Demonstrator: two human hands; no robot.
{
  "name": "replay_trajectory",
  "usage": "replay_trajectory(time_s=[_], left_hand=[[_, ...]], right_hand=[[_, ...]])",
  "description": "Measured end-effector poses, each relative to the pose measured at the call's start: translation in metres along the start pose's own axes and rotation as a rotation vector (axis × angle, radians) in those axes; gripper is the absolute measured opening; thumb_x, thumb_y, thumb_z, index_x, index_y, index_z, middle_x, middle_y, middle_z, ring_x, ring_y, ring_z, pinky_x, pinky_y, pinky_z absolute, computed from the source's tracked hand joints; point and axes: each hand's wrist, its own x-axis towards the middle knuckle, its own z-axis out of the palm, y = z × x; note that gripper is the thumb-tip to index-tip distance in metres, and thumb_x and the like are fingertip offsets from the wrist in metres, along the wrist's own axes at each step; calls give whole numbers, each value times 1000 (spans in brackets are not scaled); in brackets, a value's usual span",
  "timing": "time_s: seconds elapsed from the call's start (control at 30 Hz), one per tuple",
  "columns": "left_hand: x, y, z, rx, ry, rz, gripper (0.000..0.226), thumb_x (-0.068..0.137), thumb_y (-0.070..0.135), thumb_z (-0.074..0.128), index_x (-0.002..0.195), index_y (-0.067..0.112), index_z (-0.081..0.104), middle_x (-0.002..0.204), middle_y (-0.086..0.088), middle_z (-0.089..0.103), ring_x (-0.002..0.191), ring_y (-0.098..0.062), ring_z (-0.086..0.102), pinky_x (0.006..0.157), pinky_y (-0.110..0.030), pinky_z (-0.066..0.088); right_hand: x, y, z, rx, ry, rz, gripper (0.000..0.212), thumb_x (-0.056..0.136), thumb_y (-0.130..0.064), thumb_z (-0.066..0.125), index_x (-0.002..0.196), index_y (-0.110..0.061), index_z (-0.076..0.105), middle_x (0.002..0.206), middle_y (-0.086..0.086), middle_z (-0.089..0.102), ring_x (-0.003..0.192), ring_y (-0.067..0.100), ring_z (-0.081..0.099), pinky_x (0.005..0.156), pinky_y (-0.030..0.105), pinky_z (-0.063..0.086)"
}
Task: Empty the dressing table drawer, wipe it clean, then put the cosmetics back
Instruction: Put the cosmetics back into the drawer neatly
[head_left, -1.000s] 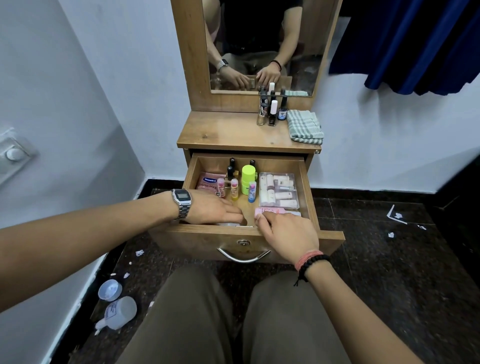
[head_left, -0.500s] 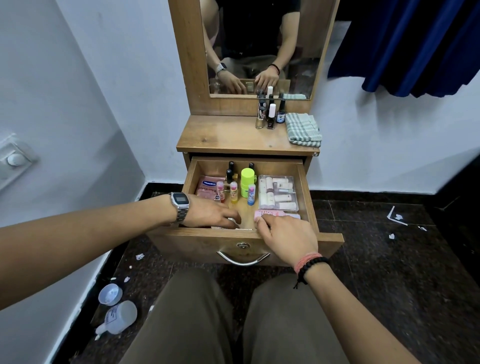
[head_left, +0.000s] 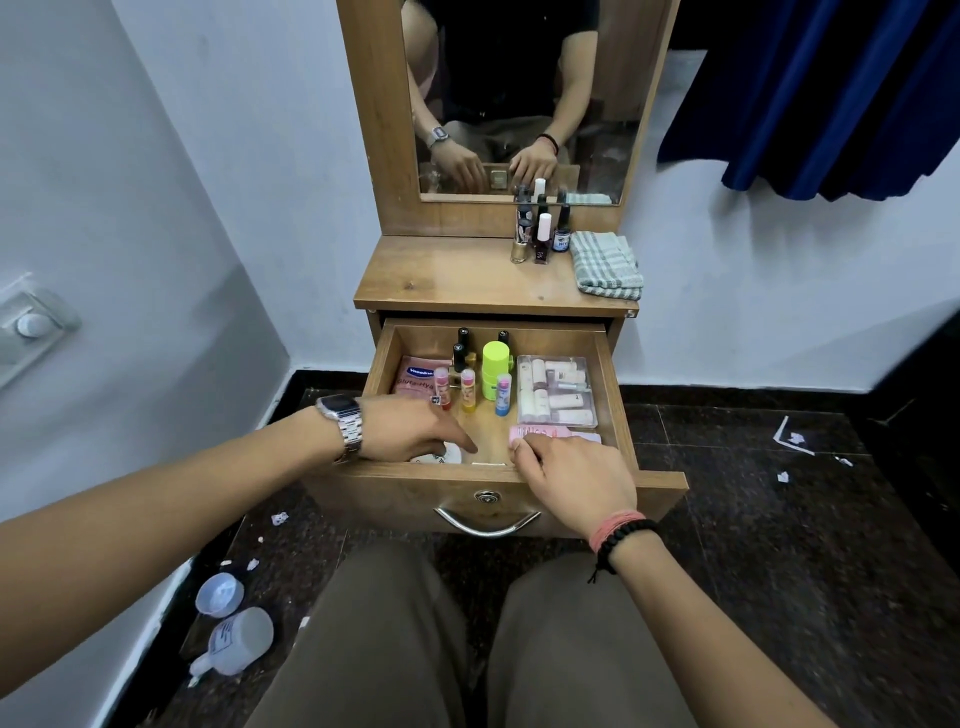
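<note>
In the open drawer (head_left: 613, 395), the left hand (head_left: 415, 428) rests on a white jar (head_left: 439, 454); the right hand (head_left: 571, 475) pinches a pink packet (head_left: 550, 432).

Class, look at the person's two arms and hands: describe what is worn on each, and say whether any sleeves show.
The left hand has a silver metal-link digital wristwatch on its wrist. The right hand has two bands on its wrist: a salmon-pink thread band and a black beaded bracelet with a short dangling end. Both forearms are bare; no sleeves show on them.
</note>
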Motion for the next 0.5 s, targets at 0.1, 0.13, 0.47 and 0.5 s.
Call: replay_trajectory(time_s=[0.1,0.13,0.47,0.5], left_hand=[[-14,49,-23,-36,138,138,46,94,53,33,123,30,59,121,17,61,106,-1,56,91,-23,46],[-21,47,-18,-73,171,88,57,90,63,24,121,32,59,120,16,62,106,-2,57,89,-26,48],[-27,31,20,-198,459,-97,65,83,74,11,106,34,57,101,20,57,82,1,50,70,-20,40],[-26,32,19,-218,483,-102,60,85,71,15,104,33,56,99,19,57,83,0,49,69,-20,38]], right_hand=[[0,0,-2,19,-21,13,41,99,-44,26,82,-25,58,74,-2,66,61,16,49,45,25,26],[0,0,-3,21,-32,18,40,99,-44,26,82,-26,57,76,-2,67,63,16,50,46,25,27],[46,17,-41,667,-134,82,12,93,-22,57,99,-30,63,100,-16,64,90,3,62,77,21,52],[63,20,-50,675,-77,83,15,93,-19,57,104,-28,62,103,-15,63,91,4,62,76,18,51]])
